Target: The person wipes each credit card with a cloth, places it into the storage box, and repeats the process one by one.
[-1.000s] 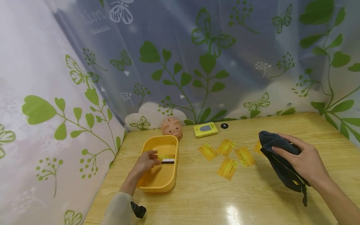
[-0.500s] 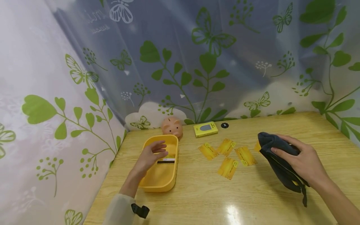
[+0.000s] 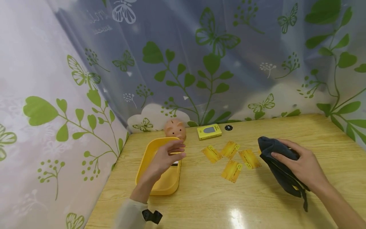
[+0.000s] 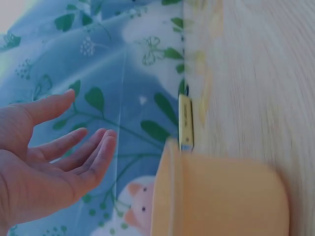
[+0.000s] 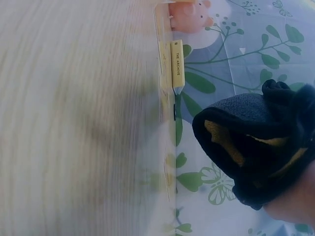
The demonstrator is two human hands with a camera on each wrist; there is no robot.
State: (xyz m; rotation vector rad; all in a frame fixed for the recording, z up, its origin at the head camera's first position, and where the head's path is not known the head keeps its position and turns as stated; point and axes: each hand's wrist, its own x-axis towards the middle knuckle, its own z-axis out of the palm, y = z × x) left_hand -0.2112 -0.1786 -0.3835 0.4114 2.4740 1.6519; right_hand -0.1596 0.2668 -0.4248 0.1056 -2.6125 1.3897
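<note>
My right hand grips a dark navy fabric pouch above the right side of the table. In the right wrist view the pouch's mouth gapes, showing a tan lining. My left hand, fingers loosely spread and holding nothing, is above the right rim of a yellow plastic bin. Inside that bin, a card with a white and black stripe is partly hidden by the hand. Between the hands, several orange-gold cards lie on the table; another is mostly hidden behind the pouch.
A pink piggy bank stands behind the bin. Along the back of the wooden table lie a yellow box and a black round chip. A leaf-patterned curtain hangs behind and at the left.
My left hand has risen from the card inside the bin and moved right, over the rim. My right hand, with the pouch, has shifted slightly left.
</note>
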